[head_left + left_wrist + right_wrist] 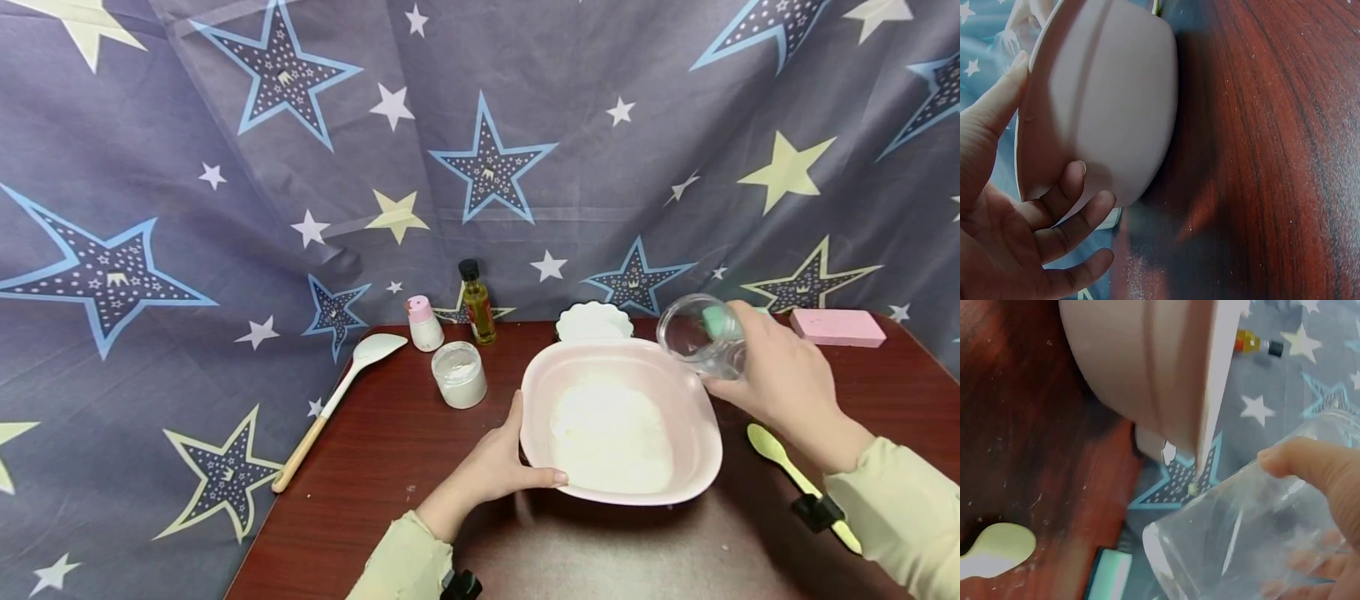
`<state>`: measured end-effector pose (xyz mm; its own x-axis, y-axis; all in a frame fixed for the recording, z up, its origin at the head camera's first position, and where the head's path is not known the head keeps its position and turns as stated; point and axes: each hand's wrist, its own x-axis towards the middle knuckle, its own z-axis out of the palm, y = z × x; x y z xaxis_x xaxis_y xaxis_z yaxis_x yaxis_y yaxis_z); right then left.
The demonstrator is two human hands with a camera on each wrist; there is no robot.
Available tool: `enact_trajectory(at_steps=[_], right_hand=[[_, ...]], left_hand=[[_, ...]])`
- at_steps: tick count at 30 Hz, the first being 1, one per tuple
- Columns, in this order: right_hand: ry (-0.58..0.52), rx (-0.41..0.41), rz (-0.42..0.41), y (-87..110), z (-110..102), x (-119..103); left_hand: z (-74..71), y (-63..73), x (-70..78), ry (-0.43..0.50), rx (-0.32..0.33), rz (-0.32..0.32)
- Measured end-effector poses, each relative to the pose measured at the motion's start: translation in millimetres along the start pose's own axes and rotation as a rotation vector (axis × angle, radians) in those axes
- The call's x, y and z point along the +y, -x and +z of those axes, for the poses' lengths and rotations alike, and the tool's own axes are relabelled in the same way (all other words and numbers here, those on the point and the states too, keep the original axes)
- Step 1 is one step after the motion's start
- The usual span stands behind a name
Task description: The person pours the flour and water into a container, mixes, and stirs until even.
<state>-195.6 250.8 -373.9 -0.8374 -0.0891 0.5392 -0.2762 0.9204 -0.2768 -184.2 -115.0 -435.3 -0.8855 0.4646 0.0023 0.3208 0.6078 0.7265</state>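
The left hand [491, 462] holds the left rim of a pink basin [693, 421] on the counter [600, 554], its fingers loosely bent and spread against the outside; white contents [611, 435] lie within. A yellow spoon [797, 477] lies rightward. The right hand [783, 367] grips a tilted clear jar [708, 357] near the basin's far right rim. Behind stands an oil bottle [479, 310].

No text readable — red label [487, 313] on black-capped bottle [477, 302] too small to make out.
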Motion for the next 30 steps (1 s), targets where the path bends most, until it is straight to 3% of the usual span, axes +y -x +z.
enact_trajectory(at_steps=[7,13,23,30], right_hand=[[-0.146,-0.063,0.268,2.2,1.3,38.3],[-0.256,-0.095,0.406,11.2,9.8,70.0],[-0.359,-0.140,0.481,24.6,27.3,104.0],[-0.426,-0.114,0.481,27.3,37.0,117.8]], left_hand=[[0.4,-0.3,-0.1,-0.005,-0.003,0.004],[0.5,0.8,0.7,-0.007,-0.006,-0.013],[0.5,2.9,-0.4,0.013,-0.007,0.013],[0.7,2.1,-0.3,-0.004,-0.001,0.011]])
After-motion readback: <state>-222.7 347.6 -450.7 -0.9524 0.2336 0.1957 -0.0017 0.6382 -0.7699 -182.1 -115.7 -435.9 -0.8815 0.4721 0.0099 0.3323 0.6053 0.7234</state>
